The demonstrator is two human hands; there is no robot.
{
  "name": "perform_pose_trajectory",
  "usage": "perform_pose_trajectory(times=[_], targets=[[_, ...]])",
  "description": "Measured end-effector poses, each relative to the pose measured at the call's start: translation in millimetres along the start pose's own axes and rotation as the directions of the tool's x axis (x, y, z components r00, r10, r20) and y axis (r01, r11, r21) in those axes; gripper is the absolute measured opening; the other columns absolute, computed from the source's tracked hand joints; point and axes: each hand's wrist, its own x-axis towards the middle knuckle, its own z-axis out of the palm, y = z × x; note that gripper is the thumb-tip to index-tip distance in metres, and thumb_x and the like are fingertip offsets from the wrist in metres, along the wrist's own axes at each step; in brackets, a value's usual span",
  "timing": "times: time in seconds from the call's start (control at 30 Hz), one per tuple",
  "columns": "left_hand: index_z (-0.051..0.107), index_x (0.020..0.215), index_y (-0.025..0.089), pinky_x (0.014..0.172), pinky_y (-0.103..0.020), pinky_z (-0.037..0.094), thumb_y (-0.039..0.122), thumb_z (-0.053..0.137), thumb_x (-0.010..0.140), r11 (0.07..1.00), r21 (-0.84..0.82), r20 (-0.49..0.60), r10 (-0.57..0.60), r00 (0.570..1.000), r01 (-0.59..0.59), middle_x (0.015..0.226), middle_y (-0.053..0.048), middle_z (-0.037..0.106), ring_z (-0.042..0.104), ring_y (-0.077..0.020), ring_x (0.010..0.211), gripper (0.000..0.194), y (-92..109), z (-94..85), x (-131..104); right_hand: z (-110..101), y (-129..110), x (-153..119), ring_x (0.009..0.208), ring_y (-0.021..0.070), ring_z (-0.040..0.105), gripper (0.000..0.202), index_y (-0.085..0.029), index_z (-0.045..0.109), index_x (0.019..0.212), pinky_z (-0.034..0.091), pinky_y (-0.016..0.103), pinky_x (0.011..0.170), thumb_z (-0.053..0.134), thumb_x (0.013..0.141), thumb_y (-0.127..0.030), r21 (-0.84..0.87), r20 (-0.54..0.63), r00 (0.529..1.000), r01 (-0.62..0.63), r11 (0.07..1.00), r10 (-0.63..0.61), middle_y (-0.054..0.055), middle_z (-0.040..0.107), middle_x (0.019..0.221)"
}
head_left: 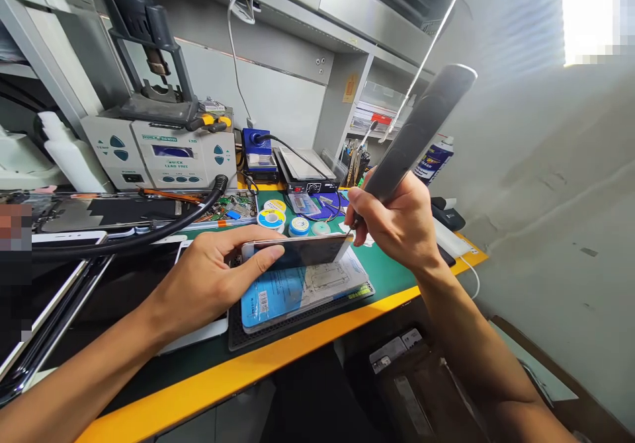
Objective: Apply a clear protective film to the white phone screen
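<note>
A phone (312, 251) with a dark screen and white ends is tilted on its long edge above a blue and white package (282, 294). My left hand (223, 268) grips its left end, thumb on the screen side and fingers behind. My right hand (397, 221) is closed around a thick dark grey cylindrical tool (421, 132), whose thin tip meets the phone's upper right corner. Under the package lies a black mat (238, 337).
A soldering station (173, 155) stands at the back left, with a black hose (163, 235) crossing the left side. Solder spools (271, 219) sit behind the phone. Tablets and phones lie at left; a spray can (436, 159) stands at right. The yellow table edge (297, 345) runs in front.
</note>
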Motion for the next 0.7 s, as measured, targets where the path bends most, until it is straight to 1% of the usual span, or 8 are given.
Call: perform_pose_trajectory(times=[0.13,0.3,0.37,0.5,0.63,0.7], targets=[[0.081,0.102,0.027,0.09,-0.023,0.056,0.052,0.071,0.087,1.0,0.005,-0.012,-0.017,1.0,0.017,0.108,0.002,0.08,0.073,-0.021,0.101,0.031,1.4,0.0,-0.2,2.0,-1.0,-0.7,0.034,0.0116,0.056,0.026,-0.026,0.044,0.076,0.045,0.026,0.029,0.068,0.087,-0.02,0.001,0.031,0.999,0.026,1.0,-0.026,-0.007,0.064,0.056],[0.082,0.098,0.028,0.09,-0.024,0.056,0.052,0.072,0.086,1.0,0.007,-0.022,-0.012,1.0,0.012,0.108,0.003,0.08,0.073,-0.0212,0.099,0.029,1.9,0.5,0.5,-4.9,1.3,-1.6,0.033,0.0115,0.056,0.025,-0.026,0.046,0.076,0.043,0.025,0.028,0.068,0.086,-0.022,-0.011,-0.007,1.0,-0.006,1.0,0.006,-0.007,0.064,0.056],[0.082,0.1,0.028,0.089,-0.023,0.057,0.052,0.072,0.085,1.0,0.005,-0.02,-0.022,1.0,0.022,0.108,0.002,0.08,0.073,-0.0211,0.099,0.031,1.5,0.6,0.4,-5.2,1.2,-1.4,0.033,0.0116,0.055,0.025,-0.026,0.046,0.076,0.043,0.026,0.028,0.068,0.086,-0.023,-0.014,-0.014,1.0,-0.013,1.0,0.013,-0.007,0.065,0.055],[0.081,0.109,0.026,0.082,-0.021,0.059,0.054,0.072,0.085,0.999,-0.01,-0.011,-0.052,0.999,0.052,0.106,0.001,0.081,0.074,-0.0211,0.098,0.038,1.2,0.6,-0.2,-1.3,-1.5,-0.9,0.033,0.0118,0.056,0.027,-0.027,0.044,0.076,0.043,0.026,0.029,0.07,0.085,-0.024,-0.013,0.006,1.0,0.004,1.0,-0.003,-0.007,0.064,0.055],[0.082,0.107,0.026,0.089,-0.022,0.057,0.054,0.071,0.086,1.0,0.014,-0.015,-0.008,1.0,0.008,0.108,0.0,0.08,0.073,-0.0211,0.099,0.036,1.5,0.3,-0.2,-3.3,-0.6,-1.7,0.033,0.0127,0.056,0.025,-0.026,0.045,0.076,0.042,0.027,0.029,0.068,0.085,-0.023,-0.005,-0.002,1.0,-0.001,1.0,0.001,-0.007,0.064,0.055],[0.082,0.105,0.026,0.089,-0.023,0.057,0.053,0.071,0.086,1.0,0.018,-0.016,0.001,1.0,0.0,0.107,0.0,0.081,0.074,-0.0211,0.098,0.035,1.1,0.3,-0.1,-7.1,2.1,-2.3,0.033,0.013,0.057,0.024,-0.026,0.046,0.075,0.042,0.027,0.029,0.067,0.085,-0.023,-0.009,-0.015,1.0,-0.002,1.0,0.002,-0.006,0.064,0.056]])
